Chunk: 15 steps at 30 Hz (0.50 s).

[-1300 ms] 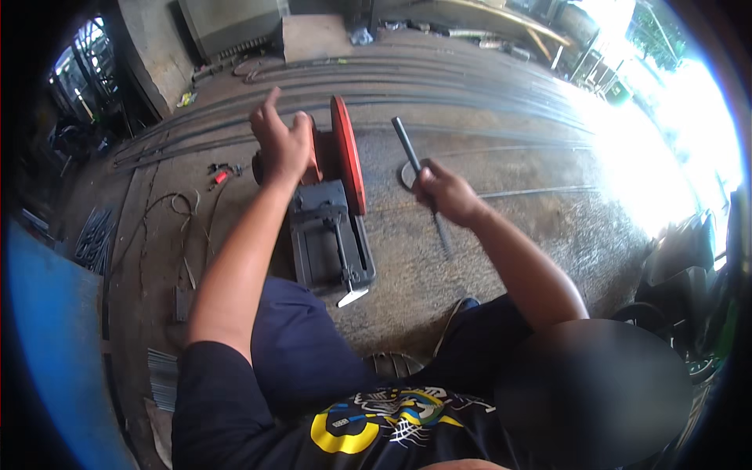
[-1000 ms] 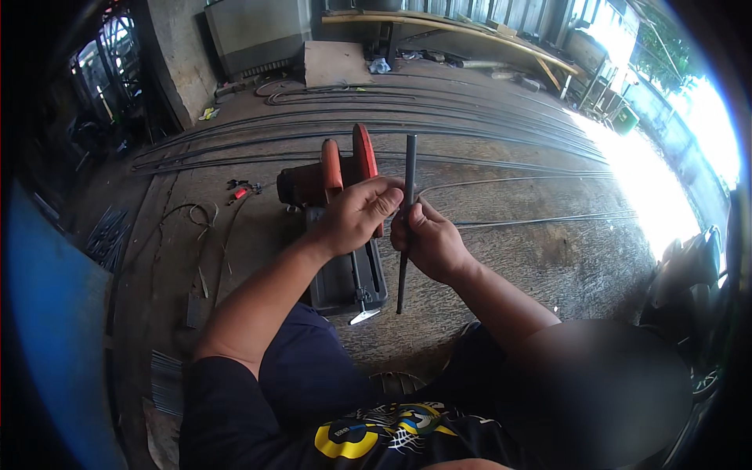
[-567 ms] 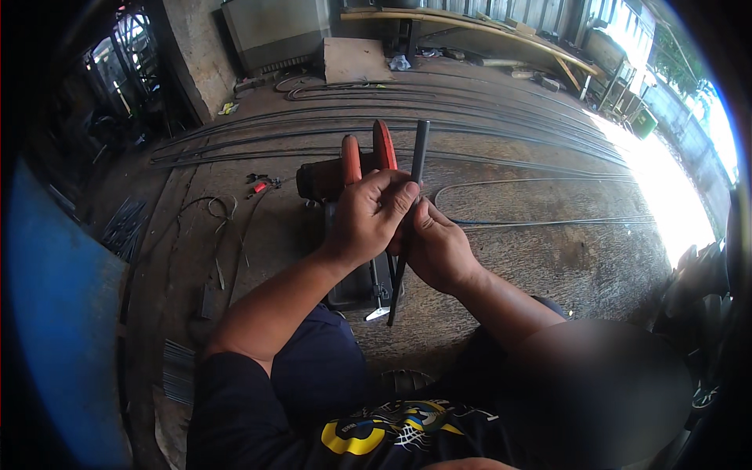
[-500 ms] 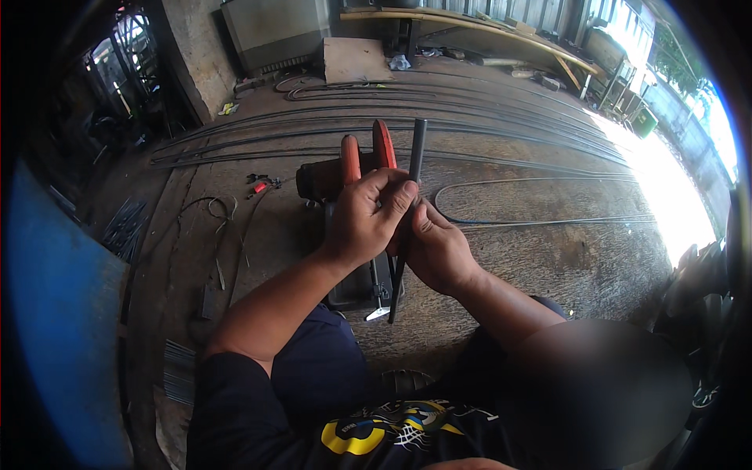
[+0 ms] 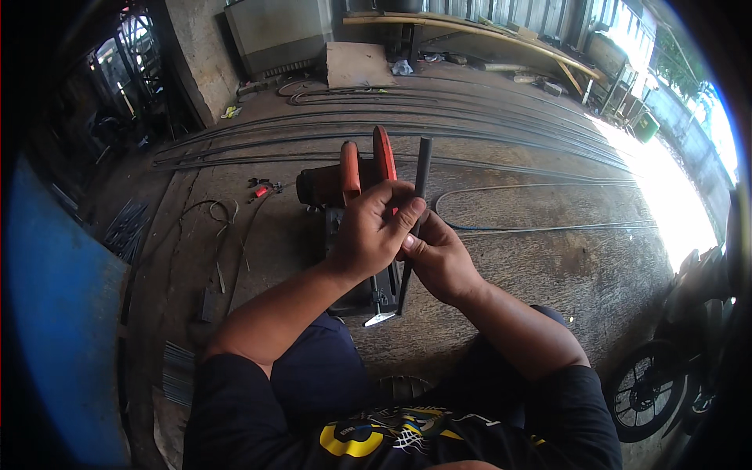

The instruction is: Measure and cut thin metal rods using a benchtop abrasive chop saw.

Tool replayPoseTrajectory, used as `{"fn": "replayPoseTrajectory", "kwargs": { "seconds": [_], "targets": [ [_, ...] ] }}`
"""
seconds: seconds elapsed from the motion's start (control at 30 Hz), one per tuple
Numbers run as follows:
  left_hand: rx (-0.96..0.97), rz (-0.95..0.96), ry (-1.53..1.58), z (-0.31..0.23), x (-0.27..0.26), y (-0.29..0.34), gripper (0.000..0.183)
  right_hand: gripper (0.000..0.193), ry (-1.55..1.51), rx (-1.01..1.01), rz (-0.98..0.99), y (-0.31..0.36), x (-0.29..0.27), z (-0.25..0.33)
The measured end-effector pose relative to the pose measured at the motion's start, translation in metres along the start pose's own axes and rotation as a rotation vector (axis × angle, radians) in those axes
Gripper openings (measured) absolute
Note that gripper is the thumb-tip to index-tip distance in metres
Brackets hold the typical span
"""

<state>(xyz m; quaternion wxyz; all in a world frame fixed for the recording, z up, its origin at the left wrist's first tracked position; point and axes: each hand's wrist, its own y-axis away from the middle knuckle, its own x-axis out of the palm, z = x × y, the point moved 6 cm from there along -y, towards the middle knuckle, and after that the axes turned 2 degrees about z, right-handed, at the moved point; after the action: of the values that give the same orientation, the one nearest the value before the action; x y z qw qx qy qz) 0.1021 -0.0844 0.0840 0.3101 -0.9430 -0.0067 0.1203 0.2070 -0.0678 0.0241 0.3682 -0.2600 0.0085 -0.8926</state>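
Note:
A dark grey metal rod [image 5: 423, 168] stands nearly upright before me, its top tilted slightly right. My left hand [image 5: 381, 227] grips it round the middle, thumb pressed along it. Just below and to the right, my right hand [image 5: 442, 262] closes on the same rod with thumb and fingers. The rod's lower end reaches down past a small clamp handle [image 5: 381, 318]. Behind my hands is a chop saw with an orange-red blade guard [image 5: 383, 153] and an orange-red handle [image 5: 350, 168]; my hands and forearm hide much of its base.
Long thin metal bars [image 5: 501, 133] lie bent across the floor beyond the saw. A cable [image 5: 222, 211] and a small red object [image 5: 262, 192] lie at left, near short rod bundles [image 5: 178, 372]. A blue panel [image 5: 59, 329] borders the left; a spoked wheel [image 5: 646, 392] stands at right.
Both hands and the rod have shifted slightly down and to the right in the picture. The right hand now sits a little lower relative to the left. Both still hold the rod.

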Motion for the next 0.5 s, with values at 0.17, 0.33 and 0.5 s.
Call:
{"fn": "replayPoseTrajectory", "kwargs": {
  "seconds": [0.17,0.33,0.5],
  "targets": [
    [0.044,-0.059,-0.012,-0.0060,-0.0011,0.0034,0.017,0.022,-0.008,-0.019,-0.045,0.0014,-0.0007,0.0017],
    [0.054,0.031,0.009,-0.0085,-0.0009,0.0038,0.018,0.017,-0.014,-0.008,-0.036,0.0045,0.0024,0.0035],
    [-0.037,0.011,0.096,-0.0050,-0.0023,0.0053,0.018,0.017,-0.010,0.016,-0.031,0.0068,0.0037,0.0014]
  ]
}}
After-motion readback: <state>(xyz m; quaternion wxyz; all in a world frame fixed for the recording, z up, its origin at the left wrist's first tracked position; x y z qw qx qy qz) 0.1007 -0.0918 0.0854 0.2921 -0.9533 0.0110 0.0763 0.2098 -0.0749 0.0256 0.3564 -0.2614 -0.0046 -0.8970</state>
